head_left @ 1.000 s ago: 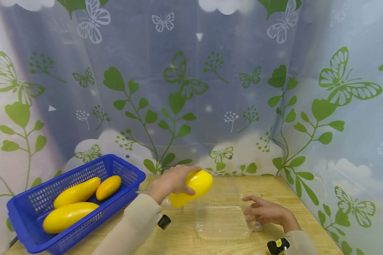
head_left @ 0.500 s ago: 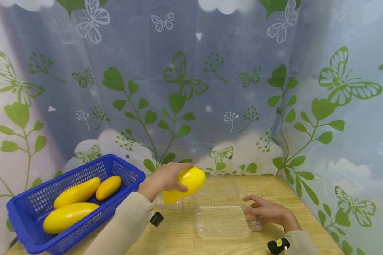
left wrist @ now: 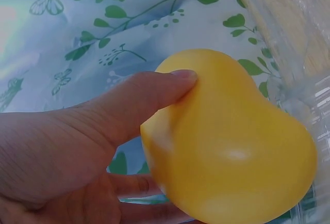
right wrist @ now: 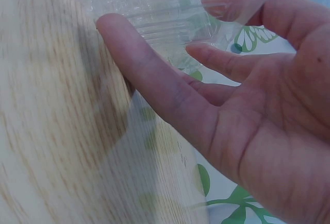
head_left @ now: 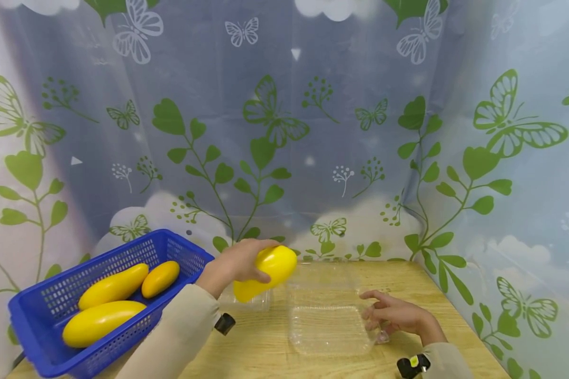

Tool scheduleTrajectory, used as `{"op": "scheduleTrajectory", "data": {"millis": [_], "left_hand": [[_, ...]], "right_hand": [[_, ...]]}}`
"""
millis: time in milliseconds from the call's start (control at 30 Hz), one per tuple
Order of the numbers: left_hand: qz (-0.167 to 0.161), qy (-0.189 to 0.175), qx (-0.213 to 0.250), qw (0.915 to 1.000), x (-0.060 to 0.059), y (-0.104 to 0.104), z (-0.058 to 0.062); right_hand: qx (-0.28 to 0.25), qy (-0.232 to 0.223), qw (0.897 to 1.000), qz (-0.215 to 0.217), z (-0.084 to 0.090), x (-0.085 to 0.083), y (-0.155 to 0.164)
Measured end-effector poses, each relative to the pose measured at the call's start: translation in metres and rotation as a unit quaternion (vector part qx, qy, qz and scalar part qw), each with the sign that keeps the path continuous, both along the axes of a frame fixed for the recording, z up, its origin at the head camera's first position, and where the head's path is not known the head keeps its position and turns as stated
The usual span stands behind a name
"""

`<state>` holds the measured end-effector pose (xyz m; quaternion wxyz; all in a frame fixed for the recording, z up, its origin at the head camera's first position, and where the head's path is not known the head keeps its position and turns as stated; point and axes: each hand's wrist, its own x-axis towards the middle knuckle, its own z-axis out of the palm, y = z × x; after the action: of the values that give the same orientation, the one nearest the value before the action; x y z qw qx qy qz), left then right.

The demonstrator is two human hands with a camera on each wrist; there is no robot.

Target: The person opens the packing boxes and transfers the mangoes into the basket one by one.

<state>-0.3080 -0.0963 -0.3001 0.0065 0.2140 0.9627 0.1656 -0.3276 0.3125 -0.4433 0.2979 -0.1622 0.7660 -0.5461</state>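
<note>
My left hand [head_left: 237, 266] grips a yellow mango [head_left: 276, 263] in the air, right of the blue basket. In the left wrist view, the thumb lies across the mango [left wrist: 232, 136] and the fingers reach beneath it. On the table, a clear plastic box [head_left: 332, 342] stands with its lid folded back. At the box's right edge is my right hand [head_left: 395, 313]. The right wrist view shows the clear plastic [right wrist: 165, 23] between the thumb and the fingers of that hand, one fingertip seen through it.
Several yellow mangoes, including one mango [head_left: 104, 322] at the front, lie in a blue basket [head_left: 33, 310] at the left. Another clear plastic container [head_left: 261, 304] sits partly hidden below the held mango. A patterned curtain [head_left: 284, 131] rises behind the wooden table [head_left: 265, 352].
My left hand has moved left with the mango, away from the clear box and towards the basket. The right hand has stayed at the box's edge.
</note>
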Motion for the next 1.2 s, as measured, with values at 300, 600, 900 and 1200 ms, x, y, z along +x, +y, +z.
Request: {"op": "scheduleTrajectory", "data": {"millis": [300,600,900,1200], "left_hand": [[0.015,-0.004,-0.002,0.9999,0.001,-0.012,0.004],[0.025,-0.011,0.008,0.9996,0.001,-0.028,0.01],[0.016,-0.008,0.018,0.9997,-0.004,-0.045,0.014],[0.035,-0.009,0.007,0.9993,-0.004,-0.065,0.02]], "right_hand": [[-0.001,-0.002,1.0,0.001,-0.001,-0.001,0.0],[-0.003,-0.004,1.0,0.0,0.0,0.0,-0.001],[-0.005,-0.004,1.0,-0.002,0.001,0.001,-0.001],[-0.001,-0.004,1.0,-0.005,0.0,0.0,-0.001]]}}
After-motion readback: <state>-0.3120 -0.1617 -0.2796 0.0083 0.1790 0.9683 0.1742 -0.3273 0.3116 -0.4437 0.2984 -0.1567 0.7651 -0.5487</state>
